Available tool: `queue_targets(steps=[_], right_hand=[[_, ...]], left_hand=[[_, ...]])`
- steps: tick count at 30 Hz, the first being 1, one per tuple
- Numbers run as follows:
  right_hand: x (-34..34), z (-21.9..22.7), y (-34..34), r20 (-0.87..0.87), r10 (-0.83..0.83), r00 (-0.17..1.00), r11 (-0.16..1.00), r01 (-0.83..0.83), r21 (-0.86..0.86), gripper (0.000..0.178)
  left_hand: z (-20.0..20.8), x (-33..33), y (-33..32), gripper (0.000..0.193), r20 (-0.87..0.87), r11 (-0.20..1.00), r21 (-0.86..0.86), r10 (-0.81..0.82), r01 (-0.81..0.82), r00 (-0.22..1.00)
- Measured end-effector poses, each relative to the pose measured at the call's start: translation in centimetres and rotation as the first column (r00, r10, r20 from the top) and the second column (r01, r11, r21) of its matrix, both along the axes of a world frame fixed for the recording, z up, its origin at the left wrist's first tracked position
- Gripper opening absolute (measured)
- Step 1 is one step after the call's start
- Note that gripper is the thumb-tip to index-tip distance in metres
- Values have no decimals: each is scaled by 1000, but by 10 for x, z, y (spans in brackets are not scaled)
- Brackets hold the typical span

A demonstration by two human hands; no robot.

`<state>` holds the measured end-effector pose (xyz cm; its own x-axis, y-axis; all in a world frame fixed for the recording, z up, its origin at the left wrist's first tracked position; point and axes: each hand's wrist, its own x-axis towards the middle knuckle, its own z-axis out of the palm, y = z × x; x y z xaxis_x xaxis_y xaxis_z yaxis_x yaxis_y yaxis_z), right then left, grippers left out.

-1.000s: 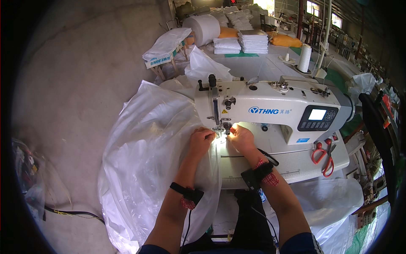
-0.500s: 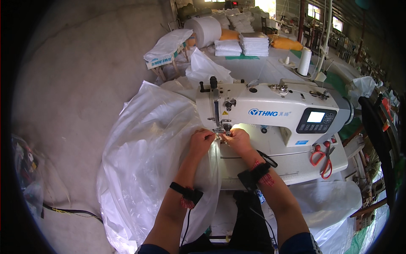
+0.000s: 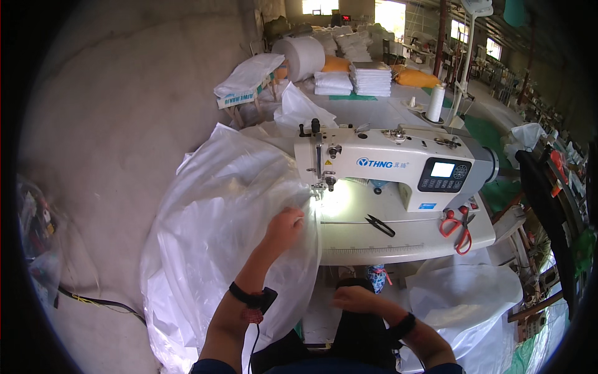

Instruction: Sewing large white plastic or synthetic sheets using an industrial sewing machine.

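My left hand (image 3: 286,227), fingers curled closed, is against a large translucent white plastic sheet (image 3: 205,230) that hangs left of the sewing machine (image 3: 367,153). Whether it grips the sheet or something smaller is not visible. The sheet's right edge runs up to the machine's presser foot (image 3: 318,192), where the lamp shines. Low over my lap, in front of the table edge, is my right hand (image 3: 356,297); its fingers are too dark and foreshortened to read. A pair of black thread snips (image 3: 380,225) lies on the machine bed.
Red-handled scissors (image 3: 458,229) rest at the bed's right end. A white thread cone (image 3: 436,103) stands behind the machine. Stacked white sheets (image 3: 372,79) and a large white roll (image 3: 300,57) are at the back. More plastic film (image 3: 461,293) hangs at the right.
Both hands have left the presser foot: the left moved down and left over the sheet, the right down to my lap. The thread snips now lie on the machine bed.
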<state>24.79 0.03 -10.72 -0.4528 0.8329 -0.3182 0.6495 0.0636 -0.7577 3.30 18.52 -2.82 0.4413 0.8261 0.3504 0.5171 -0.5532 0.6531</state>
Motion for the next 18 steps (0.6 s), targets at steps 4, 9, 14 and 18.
queue_targets(steps=[4, 9, 14, 18], right_hand=[[-61, 9, 11, -361, -303, 882, 932, 353, 79, 44], [-106, -17, 29, -696, -554, 457, 804, 511, -305, 33], [-107, 13, -13, -672, -633, 384, 749, 524, -406, 28], [-102, 27, -38, -604, -653, 457, 748, 517, -416, 26]], left_hand=[[-18, 28, -2, 32, -119, 993, 119, 9, 5, 993], [-43, 44, -6, 47, -307, 959, 281, 46, 44, 951], [-39, 37, -34, 48, -301, 951, 304, 46, 50, 952], [-36, 34, -58, 47, -279, 937, 346, 45, 56, 959]])
